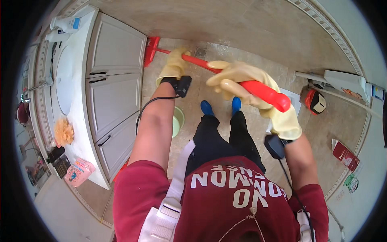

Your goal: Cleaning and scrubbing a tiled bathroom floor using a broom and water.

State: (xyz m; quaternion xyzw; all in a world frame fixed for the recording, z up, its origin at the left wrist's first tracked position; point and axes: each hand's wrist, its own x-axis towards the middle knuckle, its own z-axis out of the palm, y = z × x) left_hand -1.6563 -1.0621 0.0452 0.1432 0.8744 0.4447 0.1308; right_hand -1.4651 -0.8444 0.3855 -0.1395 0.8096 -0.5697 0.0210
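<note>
Both my hands wear pale yellow rubber gloves. My left hand (176, 60) is closed around the lower part of a red handle (198, 62), near a red broom or scraper head (151, 51) beside the cabinet base. Closer to me, my right hand (246, 81) wraps the thick upper grip, whose rounded red end sticks out past the palm. The head's underside is hidden, so its exact kind cannot be told. A black device on a cable is strapped at each wrist.
At left stands a white vanity cabinet (115, 45) with a sink (65, 80). A green basin (178, 121) sits on the tiled floor beside my left forearm. A red-lined bin (315, 101) and a white floor fixture (291, 101) are at right; a wall lies ahead.
</note>
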